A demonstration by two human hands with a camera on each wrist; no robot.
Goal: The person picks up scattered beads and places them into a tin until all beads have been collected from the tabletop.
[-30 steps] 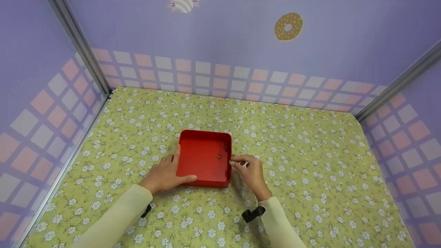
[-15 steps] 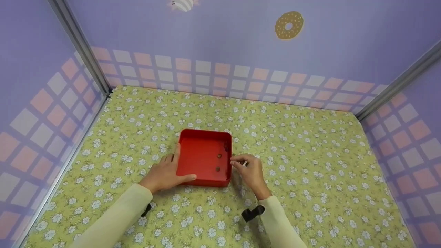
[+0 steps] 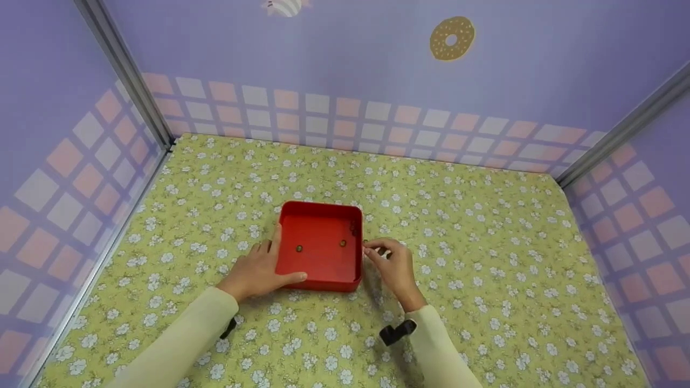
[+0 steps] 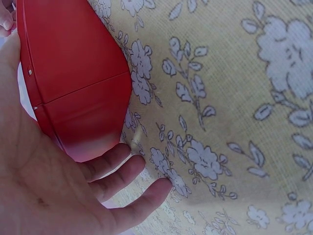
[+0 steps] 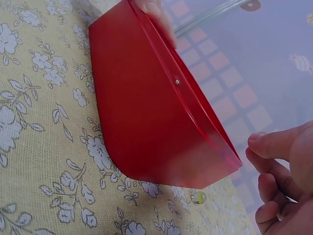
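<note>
A red square box point(image 3: 329, 284) stands on the floral cloth. My left hand point(image 3: 256, 272) lies at its near left corner, index finger straight along the left rim and thumb along the near rim. Inside, one marble point(image 3: 299, 248) sits left of centre and another marble point(image 3: 343, 243) toward the right; several darker marbles point(image 3: 353, 229) gather at the right wall. Just outside the right wall is my right hand point(image 3: 392, 264), thumb and index fingertips together and other fingers curled; nothing shows between them. A clear marble with a yellow-green swirl point(image 5: 198, 198) rests on the cloth beyond the box.
Yellow floral cloth point(image 3: 485, 258) covers the table around the box. Purple walls with pink and white squares point(image 3: 345, 108) enclose the back and both sides. Metal posts point(image 3: 129, 81) stand at the corners.
A marble appears inside the box near its right side, then rolls left to where it is now. My right hand shifts slightly away from the right rim. My left hand stays in place.
</note>
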